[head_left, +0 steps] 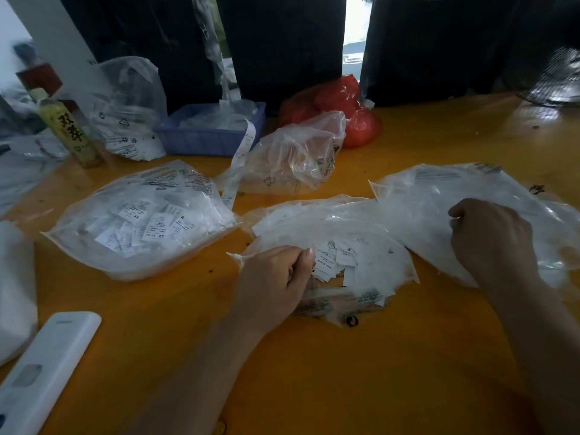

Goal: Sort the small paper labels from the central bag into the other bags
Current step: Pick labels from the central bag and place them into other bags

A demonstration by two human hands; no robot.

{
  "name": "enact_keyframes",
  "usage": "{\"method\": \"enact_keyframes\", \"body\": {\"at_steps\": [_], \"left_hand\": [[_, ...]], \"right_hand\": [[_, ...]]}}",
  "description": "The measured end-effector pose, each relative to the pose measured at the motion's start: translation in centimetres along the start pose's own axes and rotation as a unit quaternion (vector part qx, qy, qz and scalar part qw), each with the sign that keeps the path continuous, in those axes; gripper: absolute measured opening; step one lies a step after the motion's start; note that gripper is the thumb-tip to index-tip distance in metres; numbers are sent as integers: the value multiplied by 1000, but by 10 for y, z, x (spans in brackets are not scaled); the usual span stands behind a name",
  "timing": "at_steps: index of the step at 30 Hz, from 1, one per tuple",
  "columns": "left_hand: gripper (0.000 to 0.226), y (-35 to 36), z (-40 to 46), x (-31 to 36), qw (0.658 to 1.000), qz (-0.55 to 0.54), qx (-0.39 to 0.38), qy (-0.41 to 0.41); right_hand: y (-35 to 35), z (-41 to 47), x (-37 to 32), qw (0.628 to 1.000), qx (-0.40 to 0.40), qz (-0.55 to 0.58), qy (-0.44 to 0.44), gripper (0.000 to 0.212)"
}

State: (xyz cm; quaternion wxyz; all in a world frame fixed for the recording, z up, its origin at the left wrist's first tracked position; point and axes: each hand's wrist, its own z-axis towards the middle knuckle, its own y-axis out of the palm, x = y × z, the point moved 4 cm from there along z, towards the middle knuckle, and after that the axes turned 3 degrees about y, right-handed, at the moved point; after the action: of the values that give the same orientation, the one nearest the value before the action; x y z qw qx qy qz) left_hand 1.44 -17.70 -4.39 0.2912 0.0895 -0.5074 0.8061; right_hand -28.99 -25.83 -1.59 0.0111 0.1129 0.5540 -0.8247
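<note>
The left hand (276,277) pinches small white paper labels (332,262) in the clear middle bag (361,224); the right hand (489,243) grips the clear plastic bag (439,196) beside it

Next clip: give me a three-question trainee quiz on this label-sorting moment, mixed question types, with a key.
1. True or false: the left hand is at the pile of loose labels in the central bag.
2. Which bag does the right hand rest on? A) the red bag B) the clear bag on the right C) the label-filled bag on the left
3. Fill in: a long strip of labels hangs out of the blue ____ at the back of the table.

Key: 1 true; 2 B; 3 tray.
</note>
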Motion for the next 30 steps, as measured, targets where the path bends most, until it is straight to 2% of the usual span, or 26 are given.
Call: {"method": "enact_keyframes", "body": {"at_steps": [5, 7, 10, 13, 15, 17, 19, 21, 23, 24, 25, 27, 28, 30], "left_hand": [[63, 0, 0, -1, 1000, -7, -1, -14], [63, 1, 0, -1, 1000, -10, -5, -11], [64, 2, 0, 0, 1000, -14, -12, -9], [66, 2, 0, -1, 1000, -15, -11, -7], [65, 3, -1, -2, 1000, -14, -12, -6], [63, 3, -1, -2, 1000, -16, -7, -8], [59, 2, 0, -1, 1000, -25, 7, -11], [53, 0, 1, 2, 998, -50, 21, -22], [44, 0, 0, 6, 992, -115, 25, -49], [39, 1, 0, 7, 983, -166, 19, -72], [36, 3, -1, 8, 969, -223, 0, -102], [40, 8, -3, 11, 935, -317, -47, -150], [38, 10, -4, 12, 928, -334, -62, -156], [23, 10, -4, 14, 934, -319, -60, -150]], "right_hand": [[9, -1, -1, 992, -110, -58, 17, 19], [10, 0, -2, 992, -115, -50, 35, 20], [6, 1, -3, 996, -70, 5, 57, 22], [-5, -3, -6, 996, 30, 80, 29, 26], [-14, -6, -6, 982, 89, 163, 23, 26], [-17, -8, -6, 958, 95, 266, 47, 24], [-15, -12, -9, 899, 44, 428, 79, 18], [-12, -22, -22, 810, -48, 579, 82, 16], [-7, -36, -42, 734, -158, 658, 65, 13], [-3, -44, -53, 710, -207, 671, 53, 12], [0, -52, -63, 701, -244, 669, 38, 14], [6, -65, -79, 714, -281, 642, 7, 23], [9, -70, -84, 723, -287, 628, -4, 25], [11, -78, -91, 733, -292, 614, -16, 27]]}}
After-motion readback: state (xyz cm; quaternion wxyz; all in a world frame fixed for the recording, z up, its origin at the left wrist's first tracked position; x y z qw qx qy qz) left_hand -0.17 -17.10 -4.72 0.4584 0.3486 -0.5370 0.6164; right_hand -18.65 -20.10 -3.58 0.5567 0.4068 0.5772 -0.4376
